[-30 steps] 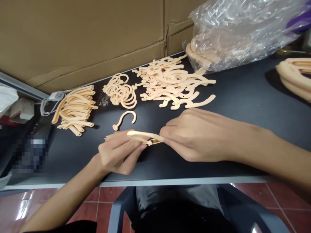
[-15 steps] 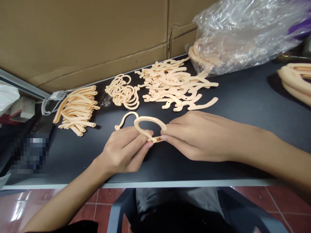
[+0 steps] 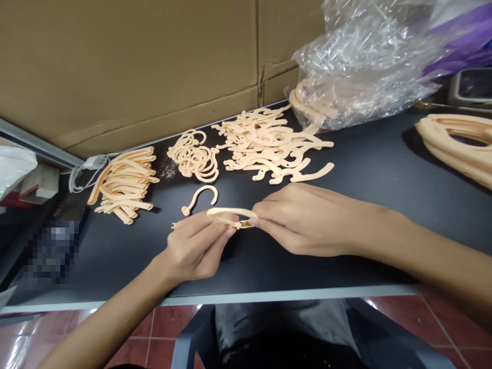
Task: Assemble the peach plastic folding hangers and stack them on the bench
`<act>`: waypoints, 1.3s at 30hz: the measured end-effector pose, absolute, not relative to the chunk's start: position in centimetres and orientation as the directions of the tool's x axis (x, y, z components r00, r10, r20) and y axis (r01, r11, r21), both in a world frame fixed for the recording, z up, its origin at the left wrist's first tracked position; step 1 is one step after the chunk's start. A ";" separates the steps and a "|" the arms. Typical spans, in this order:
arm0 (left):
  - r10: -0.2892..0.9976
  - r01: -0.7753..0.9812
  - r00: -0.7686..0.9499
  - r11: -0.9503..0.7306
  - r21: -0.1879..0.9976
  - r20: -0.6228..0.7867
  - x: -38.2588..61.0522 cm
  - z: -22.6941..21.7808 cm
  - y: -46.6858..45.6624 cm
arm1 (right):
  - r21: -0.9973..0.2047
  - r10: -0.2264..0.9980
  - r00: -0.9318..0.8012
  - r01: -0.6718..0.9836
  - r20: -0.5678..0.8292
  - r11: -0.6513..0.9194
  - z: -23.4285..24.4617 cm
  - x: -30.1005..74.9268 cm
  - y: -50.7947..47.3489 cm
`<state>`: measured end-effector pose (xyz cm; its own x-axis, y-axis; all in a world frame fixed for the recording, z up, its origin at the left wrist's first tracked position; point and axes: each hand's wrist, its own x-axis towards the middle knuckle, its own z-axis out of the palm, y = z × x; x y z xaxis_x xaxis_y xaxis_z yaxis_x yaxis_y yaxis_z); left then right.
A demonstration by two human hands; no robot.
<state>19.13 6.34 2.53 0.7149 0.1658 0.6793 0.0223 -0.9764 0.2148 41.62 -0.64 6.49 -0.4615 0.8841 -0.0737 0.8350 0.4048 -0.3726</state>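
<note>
Between my two hands is a cream plastic hanger piece with a curved hook [image 3: 232,210], its loop now seen nearly edge-on. My left hand [image 3: 198,243] is closed, thumb and fingers pinching the joint at the hook's base; a small pale end pokes out behind its knuckles. My right hand [image 3: 307,220] is closed too, its fingertips gripping the piece from the right side. How the parts fit inside the fingers is hidden. Just beyond my left hand, a loose hanger hook [image 3: 205,192] lies on the dark table [image 3: 126,261].
Behind the hands lie piles of straight tube-like pieces [image 3: 126,177], hooks [image 3: 194,156] and curved hanger arms [image 3: 269,146]. A clear plastic bag [image 3: 369,77] stands at the back right, near stacked hanger frames [image 3: 457,138]. A cardboard wall [image 3: 134,61] closes off the back.
The held hook has tipped down from upright to nearly flat, while both hands keep their grip. The view has shifted slightly, and the loose hook on the table shows whole.
</note>
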 end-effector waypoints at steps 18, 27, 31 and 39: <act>0.217 0.046 0.804 -0.951 0.306 0.553 18.8 2.5 6.4 | -0.250 0.870 -0.491 0.849 -0.045 0.466 6.2 41.6 -0.8; 0.231 0.045 0.733 -0.955 0.293 0.640 19.0 2.3 6.3 | -0.262 0.866 -0.499 0.832 0.034 0.489 6.0 41.8 -0.7; 0.220 0.026 0.763 -0.950 0.312 0.608 19.0 2.4 6.4 | -0.268 0.871 -0.492 0.840 -0.012 0.471 6.0 41.8 -0.7; 0.189 -0.004 0.802 -0.947 0.321 0.567 18.9 2.8 6.1 | -0.276 0.841 -0.540 0.815 -0.043 0.509 6.1 41.6 -0.7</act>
